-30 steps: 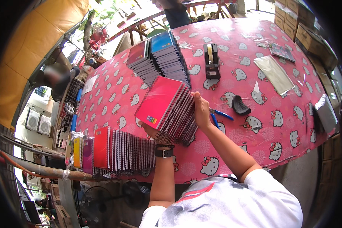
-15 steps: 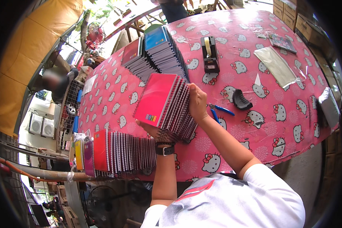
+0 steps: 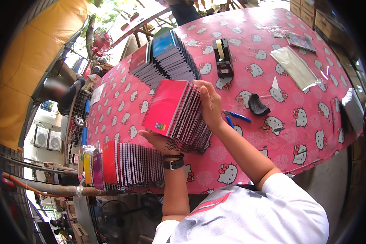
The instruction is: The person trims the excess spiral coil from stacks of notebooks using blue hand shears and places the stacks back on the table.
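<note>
Between my hands stands a tall stack of spiral-bound notebooks (image 3: 166,107) with a bright pink cover on top. Along its right side, my right hand (image 3: 210,106) lies with straightened fingers and an open palm. My left hand (image 3: 155,140) is at the near-left corner, its thumb stretched out; the stack hides part of its fingers. Just beyond are two more notebook piles, one blue-topped (image 3: 164,44) and one dark red-topped (image 3: 140,57). A row of notebooks (image 3: 126,164) with red, purple and yellow covers sits left of my left wrist.
The table (image 3: 227,142) has a pink cat-patterned cover. On it are a black tape dispenser (image 3: 223,59), blue-handled pliers (image 3: 237,117), a black curved piece (image 3: 258,105) and clear plastic sleeves (image 3: 295,68). Cardboard boxes (image 3: 331,28) stand far right. A person (image 3: 65,91) is beyond the left edge.
My right hand's fingers have straightened and loosened along the stack's side. My left thumb has swung outward, away from the pink cover. The stack has hardly moved.
</note>
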A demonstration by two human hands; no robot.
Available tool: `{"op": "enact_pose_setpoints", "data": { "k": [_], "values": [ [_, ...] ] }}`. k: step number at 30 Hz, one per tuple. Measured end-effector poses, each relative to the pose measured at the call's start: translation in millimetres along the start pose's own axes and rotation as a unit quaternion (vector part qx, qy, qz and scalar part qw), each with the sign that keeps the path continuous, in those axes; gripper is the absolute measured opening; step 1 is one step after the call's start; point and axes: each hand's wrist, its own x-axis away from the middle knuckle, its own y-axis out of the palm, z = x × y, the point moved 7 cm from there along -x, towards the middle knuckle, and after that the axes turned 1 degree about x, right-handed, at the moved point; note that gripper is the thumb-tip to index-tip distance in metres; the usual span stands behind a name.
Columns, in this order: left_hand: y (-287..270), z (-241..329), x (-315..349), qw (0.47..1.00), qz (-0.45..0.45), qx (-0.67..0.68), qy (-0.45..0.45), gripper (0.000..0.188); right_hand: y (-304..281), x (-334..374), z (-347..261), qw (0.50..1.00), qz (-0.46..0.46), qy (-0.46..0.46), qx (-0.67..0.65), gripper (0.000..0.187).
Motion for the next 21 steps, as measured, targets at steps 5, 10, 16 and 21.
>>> {"op": "enact_pose_setpoints", "data": {
  "k": [5,10,16,21],
  "values": [
    [20,-6,0,0.992,-0.078,0.068,-0.067,0.091,18,3,-12,0.998,-0.049,-0.011,-0.034,0.035],
    [3,6,1,0.973,0.104,-0.198,0.050,0.087,17,0,-12,0.997,-0.051,-0.056,-0.022,0.032],
    [7,11,-2,0.996,0.059,-0.072,-0.002,0.085,22,-8,-33,0.991,-0.072,-0.109,0.029,0.034],
    [33,9,7,0.985,0.142,-0.095,0.001,0.083,22,-11,-21,0.993,-0.103,-0.056,0.025,0.037]
  ]
}}
